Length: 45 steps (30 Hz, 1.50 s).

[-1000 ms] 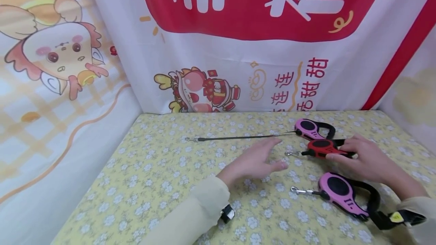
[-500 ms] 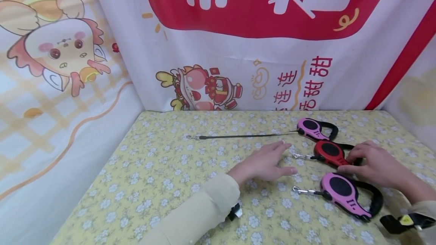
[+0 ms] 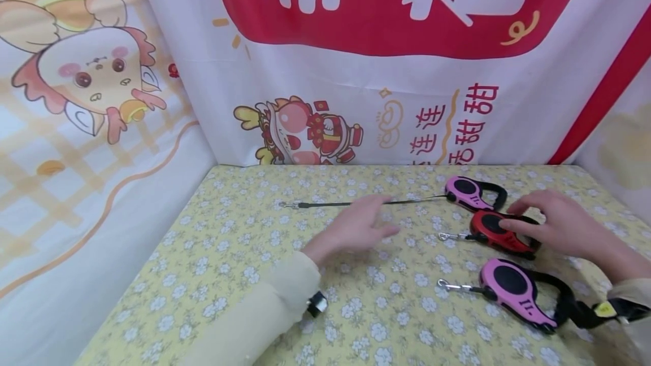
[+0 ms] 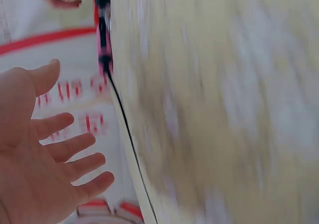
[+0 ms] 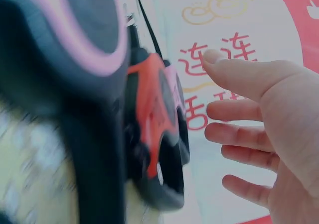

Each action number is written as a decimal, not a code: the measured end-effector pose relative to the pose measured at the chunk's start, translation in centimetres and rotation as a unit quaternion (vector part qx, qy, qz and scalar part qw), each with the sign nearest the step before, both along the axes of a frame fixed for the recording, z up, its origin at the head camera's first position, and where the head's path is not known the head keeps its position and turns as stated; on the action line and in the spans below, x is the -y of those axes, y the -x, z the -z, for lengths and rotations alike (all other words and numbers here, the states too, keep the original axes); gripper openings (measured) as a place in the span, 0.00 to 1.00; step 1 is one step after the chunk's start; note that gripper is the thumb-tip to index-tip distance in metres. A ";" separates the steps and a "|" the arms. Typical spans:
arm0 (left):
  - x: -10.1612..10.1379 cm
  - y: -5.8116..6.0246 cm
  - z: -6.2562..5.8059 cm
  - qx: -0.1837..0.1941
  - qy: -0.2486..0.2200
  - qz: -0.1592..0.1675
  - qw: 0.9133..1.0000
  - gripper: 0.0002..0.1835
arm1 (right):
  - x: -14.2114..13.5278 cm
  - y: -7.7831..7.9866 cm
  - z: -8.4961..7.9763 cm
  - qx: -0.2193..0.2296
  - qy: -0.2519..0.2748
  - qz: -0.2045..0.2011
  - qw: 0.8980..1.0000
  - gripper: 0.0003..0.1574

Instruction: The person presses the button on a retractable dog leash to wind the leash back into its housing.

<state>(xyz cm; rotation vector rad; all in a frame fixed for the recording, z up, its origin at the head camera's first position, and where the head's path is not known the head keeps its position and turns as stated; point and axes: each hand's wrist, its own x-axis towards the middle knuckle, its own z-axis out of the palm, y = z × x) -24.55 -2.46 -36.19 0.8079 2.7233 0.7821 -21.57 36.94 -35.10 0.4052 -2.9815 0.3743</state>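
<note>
A red retractable dog leash lies on the table at the right, its silver clip pointing left. Just above it is my right hand; in the right wrist view its fingers are spread and apart from the leash. Behind lies a pink retractable leash whose black cord is drawn out far to the left. Another pink leash lies in front, nearest me. My left hand holds nothing, fingers extended, over the middle of the table beside the drawn-out cord.
A yellow floral cloth covers the table. White printed fabric hangs behind as a back wall and on the left side. A black strap at my right wrist is close to the front pink leash's handle.
The red leash has shifted slightly right and nearer, and my right hand has let go of it and lifted. My left hand moved a little right, then back left.
</note>
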 end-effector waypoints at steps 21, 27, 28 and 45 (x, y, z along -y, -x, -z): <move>11.9 4.1 0.3 0.009 0.107 -0.098 0.989 0.31 | 1.0 6.4 2.2 0.156 0.117 0.057 0.979 0.57; 11.8 4.5 0.8 -0.030 0.139 -0.103 0.985 0.22 | 1.0 6.8 2.8 0.170 0.112 0.082 0.976 0.54; 11.7 4.5 0.8 -0.034 0.139 -0.104 0.984 0.21 | 1.0 6.8 2.8 0.170 0.113 0.085 0.975 0.54; 11.4 5.8 1.7 -0.043 0.145 -0.139 0.979 0.20 | 1.3 7.1 2.7 0.159 0.114 0.120 0.973 0.60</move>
